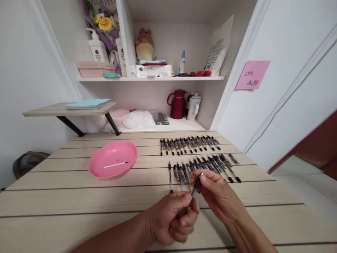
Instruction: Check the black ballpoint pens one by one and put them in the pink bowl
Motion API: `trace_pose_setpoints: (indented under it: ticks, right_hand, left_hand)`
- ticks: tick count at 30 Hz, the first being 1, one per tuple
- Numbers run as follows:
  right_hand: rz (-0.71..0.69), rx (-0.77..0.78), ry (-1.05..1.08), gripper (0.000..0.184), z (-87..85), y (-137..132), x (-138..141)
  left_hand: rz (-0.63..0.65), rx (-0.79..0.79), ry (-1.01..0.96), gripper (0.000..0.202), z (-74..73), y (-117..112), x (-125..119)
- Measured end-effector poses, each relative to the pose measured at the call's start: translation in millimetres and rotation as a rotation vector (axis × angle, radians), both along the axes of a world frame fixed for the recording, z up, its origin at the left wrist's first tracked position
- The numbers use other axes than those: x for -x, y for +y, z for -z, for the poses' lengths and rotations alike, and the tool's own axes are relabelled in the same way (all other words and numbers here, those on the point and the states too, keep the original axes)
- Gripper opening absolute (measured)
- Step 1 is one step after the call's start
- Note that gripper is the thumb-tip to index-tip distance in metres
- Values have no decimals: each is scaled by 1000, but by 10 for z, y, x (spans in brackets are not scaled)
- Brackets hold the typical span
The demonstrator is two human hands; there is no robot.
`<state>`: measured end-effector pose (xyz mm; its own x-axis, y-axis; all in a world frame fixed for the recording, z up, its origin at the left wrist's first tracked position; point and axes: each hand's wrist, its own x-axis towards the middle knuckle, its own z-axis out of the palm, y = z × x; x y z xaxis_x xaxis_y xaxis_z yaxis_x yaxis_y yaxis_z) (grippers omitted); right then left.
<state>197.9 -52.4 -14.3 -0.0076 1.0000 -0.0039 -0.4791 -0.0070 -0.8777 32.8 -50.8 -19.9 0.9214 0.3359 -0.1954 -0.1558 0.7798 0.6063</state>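
Pale slatted-wood counter [79, 196] on my feed; rt of the round pink plastic tray [113, 151], L hand [172, 218] fingers clasp a slim black-and-clear pen [195, 185], R hand [217, 191] fingers pinch by its silver tip. I'd keep both aligned, w/ light pressure.

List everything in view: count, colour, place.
Table: 1, beige, foreground
Held pen: 1, mostly black, above table
Pen pieces: many, mostly black, two table rows
Dish: 1, pink, table left
Thin stick: 1, white, in dish
Riser: 1, beige, back left
Papers: 1 stack, blue, on riser
Jug: 1, red, behind table
Tumbler: 1, pale, beside jug
Plastic bag: 1, white, behind table
Pump bottles: 2, white, shelf
Box: 1, pink, shelf
Bouquet: 1, multicoloured, shelf
Plush toy: 1, brown-and-cream, shelf
Wipes pack: 1, white, shelf
Spray bottle: 1, blue, shelf
Pouch: 1, white, shelf
Sticky note: 1, pink, right wall
Left hand: 1, on pen
Right hand: 1, on pen
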Motion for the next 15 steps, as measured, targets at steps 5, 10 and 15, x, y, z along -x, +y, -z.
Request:
trace_pose_setpoints:
  ticks: [5, 10, 15]
  right_hand:
    - [-13, -5, -25, 15, 16, 3, 4]
    - [12, -26, -225, 27, -32, 54, -89]
    - [578, 31, -977, 28, -66, 485, -927]
  left_hand:
    - [-147, -260, 97, 28, 39, -7, -58]
    - [-262, -377, 238, 30, 61, 2, -78]
    - [-289, -344, 256, 29, 57, 15, -70]
